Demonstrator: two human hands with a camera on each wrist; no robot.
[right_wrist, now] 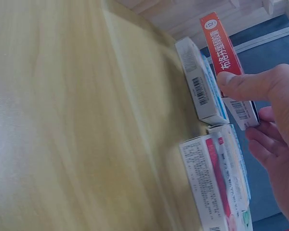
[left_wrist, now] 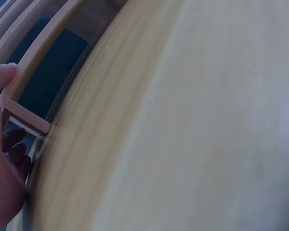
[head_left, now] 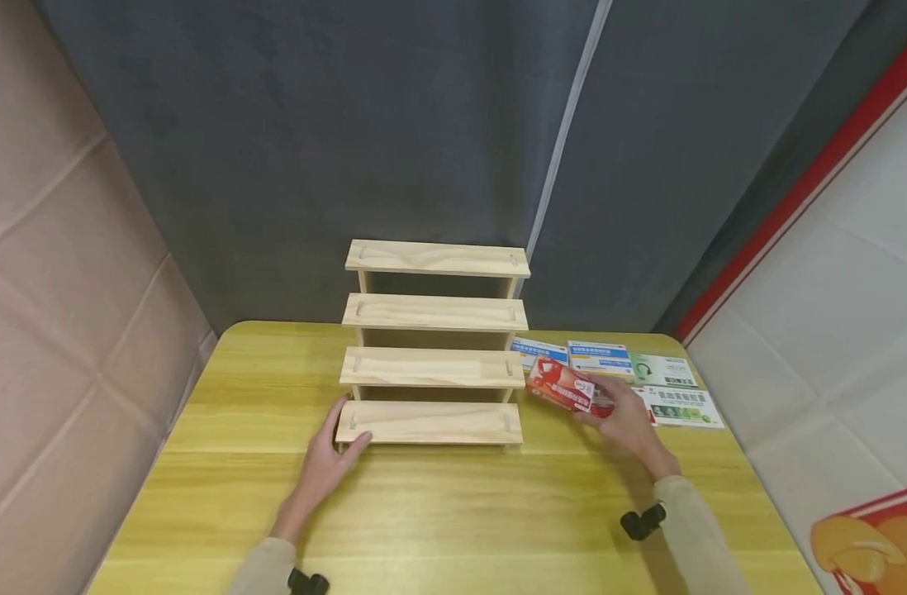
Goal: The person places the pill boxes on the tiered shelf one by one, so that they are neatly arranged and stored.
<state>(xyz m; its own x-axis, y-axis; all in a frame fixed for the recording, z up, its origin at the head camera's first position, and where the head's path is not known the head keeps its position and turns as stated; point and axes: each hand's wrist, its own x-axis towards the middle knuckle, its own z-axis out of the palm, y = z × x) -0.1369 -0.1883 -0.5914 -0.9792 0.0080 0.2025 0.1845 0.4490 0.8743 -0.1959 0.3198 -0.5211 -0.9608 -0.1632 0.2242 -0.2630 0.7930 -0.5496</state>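
A four-tier wooden stepped rack (head_left: 431, 423) stands at the middle of the table's far side. My left hand (head_left: 329, 459) grips the left end of its lowest shelf, thumb over the front edge and fingers at the side; the left wrist view shows the thumb (left_wrist: 5, 74) against the wood. My right hand (head_left: 623, 416) holds a red and white medicine box (head_left: 561, 384) between thumb and fingers, tilted, just right of the rack. In the right wrist view the red box (right_wrist: 222, 48) is raised over the other boxes, the thumb lying across its side.
Behind and beside the right hand lie blue and white medicine boxes (head_left: 600, 359), a green and white box (head_left: 663, 371) and a white box with green pictures (head_left: 684, 406). A dark curtain (head_left: 297, 165) hangs behind the wooden table (head_left: 424, 521). Pale panels flank both sides.
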